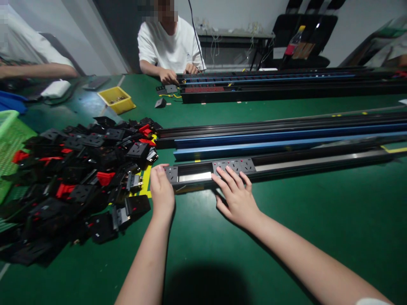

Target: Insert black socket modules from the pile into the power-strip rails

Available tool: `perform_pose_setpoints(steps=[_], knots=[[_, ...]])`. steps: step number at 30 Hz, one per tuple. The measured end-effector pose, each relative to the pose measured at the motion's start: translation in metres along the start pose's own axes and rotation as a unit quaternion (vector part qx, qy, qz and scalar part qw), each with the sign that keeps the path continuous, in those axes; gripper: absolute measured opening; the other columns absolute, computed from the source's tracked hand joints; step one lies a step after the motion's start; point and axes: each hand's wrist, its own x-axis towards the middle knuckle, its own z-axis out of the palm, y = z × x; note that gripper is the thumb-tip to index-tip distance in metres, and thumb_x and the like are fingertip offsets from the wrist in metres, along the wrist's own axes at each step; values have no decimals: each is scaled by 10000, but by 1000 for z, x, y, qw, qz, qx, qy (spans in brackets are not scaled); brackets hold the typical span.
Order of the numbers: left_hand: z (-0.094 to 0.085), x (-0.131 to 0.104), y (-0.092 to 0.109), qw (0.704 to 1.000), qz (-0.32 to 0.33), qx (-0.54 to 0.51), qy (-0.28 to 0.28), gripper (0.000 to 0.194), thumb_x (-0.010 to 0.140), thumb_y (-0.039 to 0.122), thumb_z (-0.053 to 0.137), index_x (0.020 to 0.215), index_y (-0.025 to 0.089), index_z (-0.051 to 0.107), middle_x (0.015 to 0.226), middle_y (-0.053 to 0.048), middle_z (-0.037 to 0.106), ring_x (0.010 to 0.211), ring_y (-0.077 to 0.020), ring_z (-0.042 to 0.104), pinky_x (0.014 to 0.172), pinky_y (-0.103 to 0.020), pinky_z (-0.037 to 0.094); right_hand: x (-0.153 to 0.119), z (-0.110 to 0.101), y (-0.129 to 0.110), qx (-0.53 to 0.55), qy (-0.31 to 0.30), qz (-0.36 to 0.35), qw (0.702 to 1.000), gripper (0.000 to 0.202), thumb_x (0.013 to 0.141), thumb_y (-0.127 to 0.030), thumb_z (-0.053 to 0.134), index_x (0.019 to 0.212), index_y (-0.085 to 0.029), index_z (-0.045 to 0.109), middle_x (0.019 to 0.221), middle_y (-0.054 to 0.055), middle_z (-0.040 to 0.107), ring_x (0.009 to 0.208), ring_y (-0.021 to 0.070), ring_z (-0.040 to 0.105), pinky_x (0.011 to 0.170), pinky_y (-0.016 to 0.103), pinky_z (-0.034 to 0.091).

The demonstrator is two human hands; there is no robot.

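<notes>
My left hand point(162, 190) is wrapped around the left end of a long black power strip housing point(197, 184), its thumb by a black socket module point(172, 173) seated there. My right hand point(237, 190) lies with fingers spread over more socket modules point(244, 166) in the same channel, fingertips touching them. Between the two groups of modules, a bare stretch of the channel's light inner floor point(194, 176) shows. Parts of the modules are hidden beneath my fingers.
Loose black socket modules with red parts point(85, 169) are heaped at left beside a green basket point(8, 140). Blue rails point(254, 146) and black rails point(270, 127) lie behind the housing. A yellow bin point(117, 100) stands farther back. Across the table a person point(173, 46) handles other strips.
</notes>
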Motion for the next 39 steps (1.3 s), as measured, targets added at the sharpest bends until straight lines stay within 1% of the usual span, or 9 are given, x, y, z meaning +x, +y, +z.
perform_pose_setpoints(steps=[7,13,18,21,27,30,33,36,39], knots=[[0,0,-6,997,17,-33,-66,512,1001,486,354,1235,192,702,1232,-102,703,1195,-241,613,1103,-413,413,0,0,-1,-6,1,5,1000,610,929,-344,559,1517,-278,407,1607,10,396,1494,225,290,1212,438,107],[0,-4,-1,995,41,0,-86,468,920,426,560,1317,201,661,1330,-127,653,1266,-263,573,1128,-433,402,1,0,-1,0,-2,4,1000,603,934,-336,554,1515,-274,407,1607,6,396,1495,215,282,1215,440,88],[-3,-3,-1,995,44,53,-70,598,853,546,611,1337,197,652,1123,-111,592,1118,-256,579,1067,-442,441,0,1,0,0,2,-1,1000,588,937,-338,543,1507,-266,417,1608,17,392,1500,227,273,1212,452,81],[-5,-3,2,993,32,64,-90,653,860,588,588,1379,193,616,963,-68,580,963,-231,599,993,-425,474,0,1,1,-5,2,-5,1000,597,937,-341,535,1515,-260,407,1611,24,388,1502,236,268,1209,456,84],[-7,-5,7,994,12,20,-111,731,807,596,670,1402,179,591,1050,-75,656,996,-226,630,983,-365,467,0,0,0,-8,-2,-2,1000,598,935,-339,537,1514,-265,410,1609,15,390,1500,231,270,1210,454,91],[-6,-6,8,995,-1,11,-104,712,788,584,694,1374,188,616,1022,-62,665,964,-209,630,958,-348,474,1,-1,0,-6,-2,-1,1000,590,938,-330,530,1512,-263,410,1609,12,389,1502,223,264,1211,451,89],[-2,-7,14,994,-16,-3,-104,718,777,552,719,1392,207,583,818,7,619,734,-142,581,778,-293,490,1,-1,0,-4,-4,-1,1000,590,936,-333,535,1509,-266,411,1611,10,387,1503,222,263,1211,451,88],[3,-9,19,994,1,-8,-109,716,759,504,749,1365,190,531,666,72,540,576,-111,501,633,-259,435,0,-1,0,-4,-7,-1,1000,592,939,-342,530,1513,-268,405,1613,12,382,1504,226,265,1210,451,92],[6,-12,21,995,63,44,-67,533,795,447,731,1219,178,553,679,52,621,650,-150,597,705,-294,448,0,-1,1,0,-6,-2,1000,587,941,-338,525,1512,-265,407,1611,18,386,1504,225,270,1211,447,90]])
